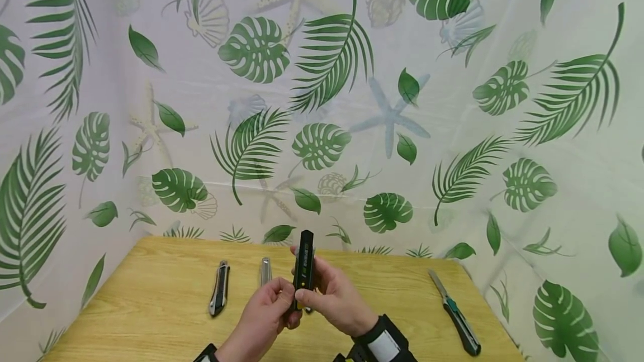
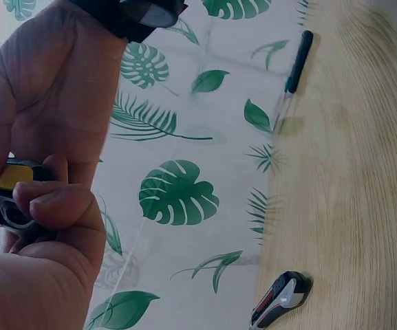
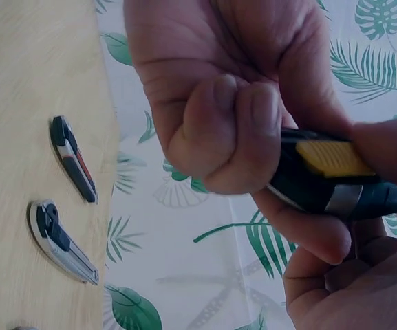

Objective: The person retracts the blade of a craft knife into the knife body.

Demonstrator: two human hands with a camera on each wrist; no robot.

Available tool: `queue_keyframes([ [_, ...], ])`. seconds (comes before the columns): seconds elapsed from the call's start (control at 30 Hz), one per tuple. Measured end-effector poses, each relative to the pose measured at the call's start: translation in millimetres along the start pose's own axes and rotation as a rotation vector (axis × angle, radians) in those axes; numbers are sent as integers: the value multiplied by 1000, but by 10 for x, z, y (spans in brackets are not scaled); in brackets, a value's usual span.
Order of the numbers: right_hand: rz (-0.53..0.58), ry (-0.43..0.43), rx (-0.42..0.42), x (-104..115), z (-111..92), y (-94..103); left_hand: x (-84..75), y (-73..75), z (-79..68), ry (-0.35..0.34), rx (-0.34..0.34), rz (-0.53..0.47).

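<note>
Both hands grip a black utility knife (image 1: 304, 258) with yellow parts, upright above the table in the head view. My left hand (image 1: 269, 303) pinches its lower end with thumb and curled fingers. Around its side from the right, my right hand (image 1: 339, 298) wraps its fingers, the thumb lying across the front near the bottom. A yellow piece (image 3: 332, 159) on the knife's end shows in the right wrist view, close to the left fingertips. Much of the handle is covered by fingers. Behind the hands, a silver utility knife (image 1: 265, 270) is partly hidden.
A black-and-grey utility knife (image 1: 218, 289) lies left on the wooden table (image 1: 151, 295). At the right, a black-and-teal knife (image 1: 455, 314) lies with its blade out. A leaf-printed curtain (image 1: 322, 88) stands behind and at both sides.
</note>
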State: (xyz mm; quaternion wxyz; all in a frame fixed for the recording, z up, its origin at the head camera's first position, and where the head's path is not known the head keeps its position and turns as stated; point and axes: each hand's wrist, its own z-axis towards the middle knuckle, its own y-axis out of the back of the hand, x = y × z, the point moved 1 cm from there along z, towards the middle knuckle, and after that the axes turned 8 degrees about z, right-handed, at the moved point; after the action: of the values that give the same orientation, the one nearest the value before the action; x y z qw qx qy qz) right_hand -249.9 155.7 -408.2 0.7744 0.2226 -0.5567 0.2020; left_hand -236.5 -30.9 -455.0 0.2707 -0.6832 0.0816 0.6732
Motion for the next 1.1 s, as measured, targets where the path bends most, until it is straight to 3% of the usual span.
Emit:
queue_keyframes([
  [0.17, -26, -23, -28, -15, -39, -14, 24, -12, -6, 6, -15, 28],
  [0.27, -88, -49, -94, -30, -54, -34, 43, -10, 6, 7, -83, 99],
  [0.4, -197, -96, -241, -72, -62, -91, 104, -7, 30, -4, -192, 212],
  [0.5, -216, -136, -330, -102, -73, -130, 172, -9, 53, -8, -196, 245],
  [0.63, -200, -191, -375, -132, -107, -98, 242, 18, 56, 12, -158, 293],
  [0.77, -313, -254, -457, -192, -174, 119, 264, 111, -17, 52, -160, 433],
  [0.9, -498, -284, -592, -294, -234, 540, 293, 245, -100, 89, -146, 554],
  [0.97, -568, -303, -640, -361, -265, 769, 484, 399, -55, 94, -116, 586],
  [1.1, -708, -355, -664, -557, -296, 1108, 1101, 793, 179, 89, -11, 630],
])
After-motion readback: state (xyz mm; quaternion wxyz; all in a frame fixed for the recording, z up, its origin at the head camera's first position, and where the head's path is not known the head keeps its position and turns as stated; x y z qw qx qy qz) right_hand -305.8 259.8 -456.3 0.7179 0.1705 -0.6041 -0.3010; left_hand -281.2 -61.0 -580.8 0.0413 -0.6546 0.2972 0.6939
